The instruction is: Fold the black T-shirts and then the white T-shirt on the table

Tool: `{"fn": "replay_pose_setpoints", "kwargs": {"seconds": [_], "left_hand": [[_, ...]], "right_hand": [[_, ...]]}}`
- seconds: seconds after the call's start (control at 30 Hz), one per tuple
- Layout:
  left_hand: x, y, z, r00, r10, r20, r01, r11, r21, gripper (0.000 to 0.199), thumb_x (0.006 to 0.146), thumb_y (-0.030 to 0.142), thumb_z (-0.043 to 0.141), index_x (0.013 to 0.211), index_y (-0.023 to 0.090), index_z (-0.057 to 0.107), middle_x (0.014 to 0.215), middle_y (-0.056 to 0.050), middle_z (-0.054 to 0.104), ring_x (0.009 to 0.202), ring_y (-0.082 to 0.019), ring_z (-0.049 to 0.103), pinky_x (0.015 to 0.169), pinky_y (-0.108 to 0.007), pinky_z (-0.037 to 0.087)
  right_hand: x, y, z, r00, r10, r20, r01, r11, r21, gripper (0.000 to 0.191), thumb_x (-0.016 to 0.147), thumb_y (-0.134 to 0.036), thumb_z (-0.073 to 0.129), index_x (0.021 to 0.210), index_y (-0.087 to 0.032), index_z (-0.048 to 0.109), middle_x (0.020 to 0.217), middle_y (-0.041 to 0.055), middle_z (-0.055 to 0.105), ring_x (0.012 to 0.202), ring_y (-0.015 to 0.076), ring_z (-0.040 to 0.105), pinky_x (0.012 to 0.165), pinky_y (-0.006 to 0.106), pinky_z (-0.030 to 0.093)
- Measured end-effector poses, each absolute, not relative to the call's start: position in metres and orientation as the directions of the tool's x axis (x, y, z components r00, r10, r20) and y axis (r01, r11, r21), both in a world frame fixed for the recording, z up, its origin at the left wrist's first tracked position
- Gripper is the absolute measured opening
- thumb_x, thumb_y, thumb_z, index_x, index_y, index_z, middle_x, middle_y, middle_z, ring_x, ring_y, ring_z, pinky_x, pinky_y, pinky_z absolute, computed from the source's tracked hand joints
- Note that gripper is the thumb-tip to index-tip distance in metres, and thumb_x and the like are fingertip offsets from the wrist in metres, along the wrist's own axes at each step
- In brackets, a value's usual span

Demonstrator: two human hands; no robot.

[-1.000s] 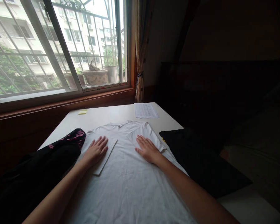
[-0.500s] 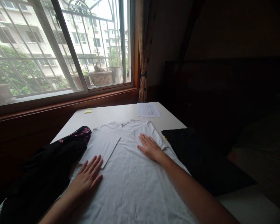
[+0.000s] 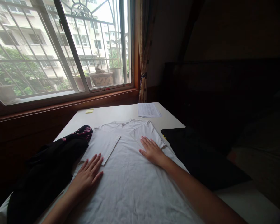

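A white T-shirt (image 3: 128, 168) lies spread on the white table (image 3: 112, 112), its neckline toward the window. Both of its sleeves are folded inward over the body. My left hand (image 3: 88, 171) rests flat at the lower edge of the left sleeve (image 3: 101, 144), fingers stretched out and holding nothing. Across the shirt, my right hand (image 3: 151, 151) lies flat on the folded right sleeve (image 3: 148, 132), with its fingers extended and the thumb apart. The lower end of the shirt runs out of view.
Black clothing with pink print (image 3: 58, 158) is heaped on the left side of the table. A dark folded cloth (image 3: 200, 158) lies on the right. Printed sheets (image 3: 149, 109) and yellow sticky notes (image 3: 89, 110) are at the far end, below a barred window (image 3: 84, 46) and a curtain (image 3: 143, 56).
My right hand has slid slightly toward me along the folded sleeve. The left hand stays nearly in place on the shirt. The view has shifted a little.
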State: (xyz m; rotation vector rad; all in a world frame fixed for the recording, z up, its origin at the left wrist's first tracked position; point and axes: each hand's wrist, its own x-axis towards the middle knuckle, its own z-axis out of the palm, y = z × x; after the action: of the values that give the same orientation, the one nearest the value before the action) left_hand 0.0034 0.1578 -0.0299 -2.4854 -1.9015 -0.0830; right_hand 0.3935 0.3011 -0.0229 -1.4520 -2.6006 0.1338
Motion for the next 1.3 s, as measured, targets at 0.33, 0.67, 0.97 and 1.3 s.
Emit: {"fn": "replay_pose_setpoints", "kwargs": {"seconds": [0.33, 0.67, 0.97, 1.3], "left_hand": [[-0.002, 0.154, -0.037, 0.262, 0.959, 0.106, 0.964, -0.265, 0.008, 0.063, 0.104, 0.056, 0.034, 0.161, 0.035, 0.016, 0.165, 0.002, 0.023, 0.154, -0.025, 0.024, 0.126, -0.050, 0.022], [-0.002, 0.153, -0.040, 0.293, 0.940, 0.174, 0.956, -0.291, -0.034, 0.060, 0.106, 0.052, 0.035, 0.160, 0.029, 0.024, 0.165, -0.001, 0.028, 0.153, -0.025, 0.028, 0.125, -0.049, 0.024], [-0.005, 0.154, -0.040, 0.302, 0.933, 0.196, 0.953, -0.303, -0.023, 0.060, 0.105, 0.052, 0.038, 0.160, 0.031, 0.027, 0.164, -0.001, 0.033, 0.151, -0.024, 0.031, 0.125, -0.046, 0.025], [-0.005, 0.155, -0.040, 0.290, 0.944, 0.156, 0.957, -0.288, -0.035, 0.059, 0.105, 0.052, 0.034, 0.159, 0.028, 0.031, 0.164, -0.002, 0.032, 0.152, -0.024, 0.030, 0.124, -0.048, 0.026]], "right_hand": [[0.410, 0.257, -0.021, -0.514, 0.843, 0.160, 0.828, 0.536, -0.165, 0.062, 0.104, -0.045, 0.036, 0.157, -0.013, 0.037, 0.165, 0.0122, 0.029, 0.154, 0.0244, 0.025, 0.126, 0.047, 0.019], [0.489, 0.208, 0.006, -0.505, 0.831, 0.235, 0.743, 0.556, -0.371, 0.040, 0.097, -0.032, 0.054, 0.134, -0.021, 0.064, 0.134, 0.0123, 0.066, 0.125, 0.0270, 0.060, 0.107, 0.043, 0.048], [0.587, 0.148, 0.006, -0.092, 0.995, -0.038, 0.911, 0.069, -0.406, 0.026, 0.087, -0.046, 0.057, 0.078, -0.023, 0.064, 0.076, 0.0048, 0.067, 0.069, 0.0222, 0.064, 0.065, 0.033, 0.047], [0.584, 0.118, 0.019, -0.111, 0.923, -0.367, 0.856, -0.099, -0.508, 0.027, 0.078, -0.049, 0.067, 0.078, -0.021, 0.069, 0.085, 0.0073, 0.075, 0.080, 0.0279, 0.067, 0.069, 0.032, 0.046]]}}
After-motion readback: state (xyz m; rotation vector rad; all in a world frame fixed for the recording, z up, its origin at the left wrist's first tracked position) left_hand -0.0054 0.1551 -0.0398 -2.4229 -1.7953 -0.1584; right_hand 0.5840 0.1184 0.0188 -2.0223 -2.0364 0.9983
